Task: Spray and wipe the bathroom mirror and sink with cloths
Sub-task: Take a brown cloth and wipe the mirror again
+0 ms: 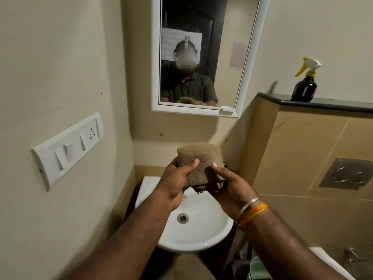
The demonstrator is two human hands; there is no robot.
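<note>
A folded brown cloth [198, 158] is held up over the white sink [203, 233] by both hands. My left hand [175, 184] grips its left side with the thumb on the front. My right hand [230, 188] pinches its lower right part, where a dark frayed edge hangs down. The white-framed mirror [228, 37] hangs on the wall above and shows a person holding the cloth. A dark spray bottle [304, 87] with a yellow and white trigger head stands on the black ledge [327, 103] at the right, away from both hands.
A white switch and socket panel [68, 148] sits on the left wall. A metal flush plate [347, 172] is set in the tiled wall at the right. The sink drain [182, 218] shows below my hands. Dark fittings and a pale container [258, 267] lie at the lower right.
</note>
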